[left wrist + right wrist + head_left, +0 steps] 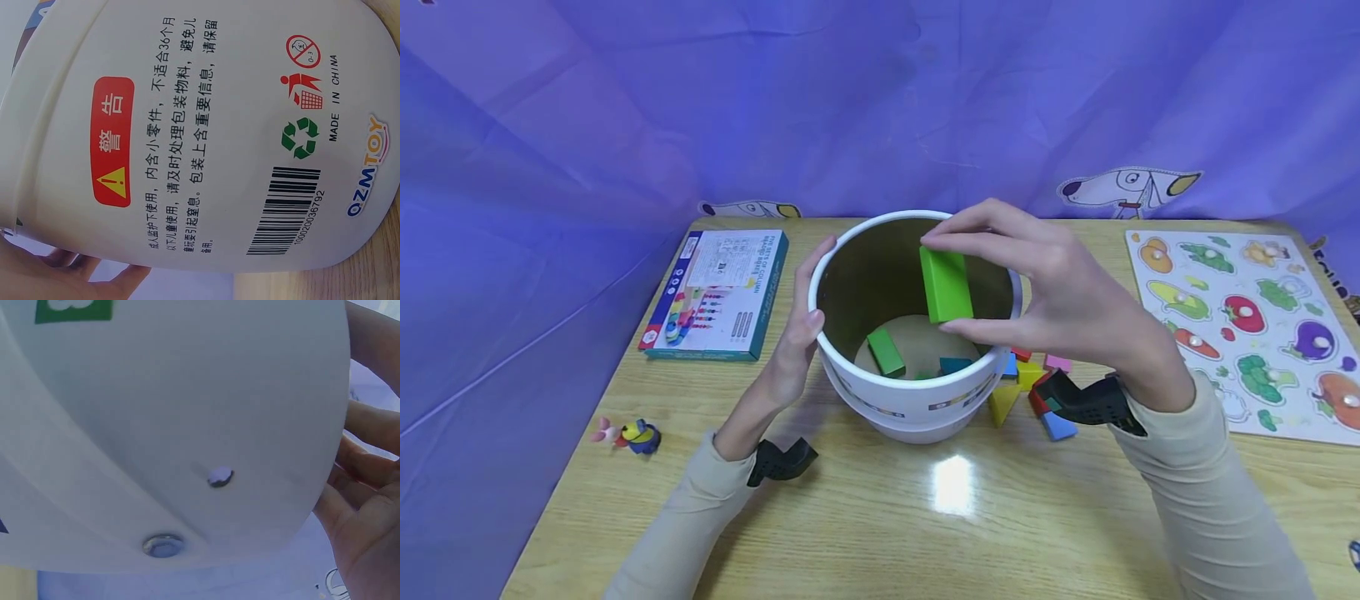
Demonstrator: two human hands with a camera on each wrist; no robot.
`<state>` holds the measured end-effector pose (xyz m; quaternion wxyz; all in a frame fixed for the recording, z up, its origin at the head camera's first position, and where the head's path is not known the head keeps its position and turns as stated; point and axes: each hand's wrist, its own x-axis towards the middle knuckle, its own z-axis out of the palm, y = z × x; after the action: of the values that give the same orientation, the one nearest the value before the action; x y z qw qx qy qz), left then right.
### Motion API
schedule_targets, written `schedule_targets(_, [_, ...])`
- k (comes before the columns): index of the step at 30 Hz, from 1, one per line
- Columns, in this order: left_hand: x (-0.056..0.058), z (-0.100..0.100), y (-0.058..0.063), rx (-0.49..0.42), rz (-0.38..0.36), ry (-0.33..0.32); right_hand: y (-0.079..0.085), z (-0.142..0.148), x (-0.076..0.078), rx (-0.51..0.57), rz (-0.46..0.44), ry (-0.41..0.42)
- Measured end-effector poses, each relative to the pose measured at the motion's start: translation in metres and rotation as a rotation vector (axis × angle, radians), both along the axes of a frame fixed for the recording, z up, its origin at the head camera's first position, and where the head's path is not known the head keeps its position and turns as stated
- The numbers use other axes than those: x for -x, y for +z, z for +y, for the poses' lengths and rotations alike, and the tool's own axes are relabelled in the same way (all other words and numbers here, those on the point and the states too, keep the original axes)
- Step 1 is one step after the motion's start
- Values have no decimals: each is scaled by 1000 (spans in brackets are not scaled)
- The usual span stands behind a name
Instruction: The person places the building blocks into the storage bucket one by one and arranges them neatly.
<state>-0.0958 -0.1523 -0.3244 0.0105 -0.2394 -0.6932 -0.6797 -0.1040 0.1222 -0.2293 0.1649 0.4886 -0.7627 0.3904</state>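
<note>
A white bucket (891, 398) stands upright at the middle of the table. My left hand (792, 350) holds its left side, thumb at the rim and fingers along the outer wall; in the left wrist view this hand (69, 278) shows at the lower left beside the printed wall. Over the bucket's mouth my right hand (1030, 279) pinches a bright green rectangular block (946, 285), fingers on its top end and thumb at its bottom. Inside, on the bucket's floor, lie another green block (886, 352) and a teal block (955, 365), partly hidden by the rim.
Several coloured blocks lie right of the bucket, among them a yellow triangle (1003, 403) and a blue block (1059, 427). A boxed bead toy (718, 292) lies at left, small figurines (638, 437) nearer. A vegetable puzzle board (1243, 329) is at right; a purple curtain (880, 108) hangs behind.
</note>
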Motion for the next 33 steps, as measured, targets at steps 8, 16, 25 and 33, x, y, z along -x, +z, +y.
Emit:
schedule_targets(8, [-1, 0, 0, 17, 19, 4, -4, 3, 3, -10, -2, -26])
schedule_targets(16, [0, 1, 0, 12, 20, 6, -3, 19, 2, 48, -6, -57])
schedule_targets(25, [-1, -1, 0, -5, 18, 14, -33, 66, 15, 13, -89, -283])
schedule_targets(33, [0, 1, 0, -4, 14, 3, -109, 113, 28, -297, -309, -353])
